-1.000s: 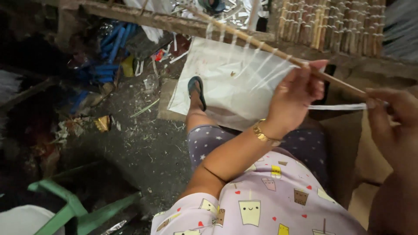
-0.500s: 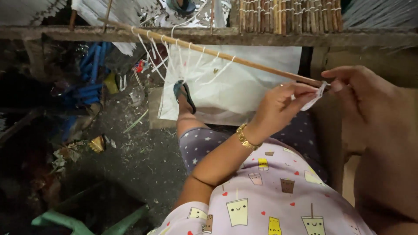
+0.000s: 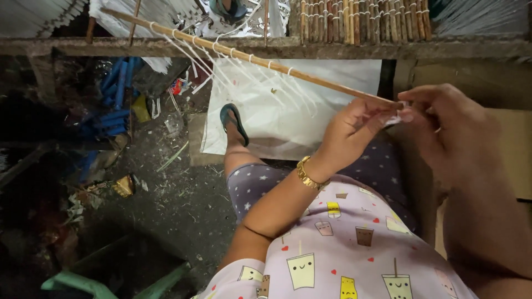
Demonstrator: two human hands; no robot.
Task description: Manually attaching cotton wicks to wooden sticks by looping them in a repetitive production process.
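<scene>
Left hand (image 3: pixel 349 133) and right hand (image 3: pixel 443 130) pinch fingertips together.

No labels, signs or screens show. A small yellow packet (image 3: pixel 141 108) lies on the floor, well left of the left hand (image 3: pixel 349 133), among litter.

The left hand (image 3: pixel 349 130) and the right hand (image 3: pixel 449 130) meet at the near end of a long bamboo stick (image 3: pixel 249 55). Both pinch a small white strip (image 3: pixel 396 117) there with the fingertips. The stick runs far and to the left, and white strips (image 3: pixel 244 75) are tied along it and hang down. A gold bracelet (image 3: pixel 308 176) is on the left wrist. Under the stick lies a white sheet (image 3: pixel 288 124), with a foot in a dark sandal (image 3: pixel 234 122) at its left edge. A wooden beam (image 3: pixel 277 49) crosses the far side.
</scene>
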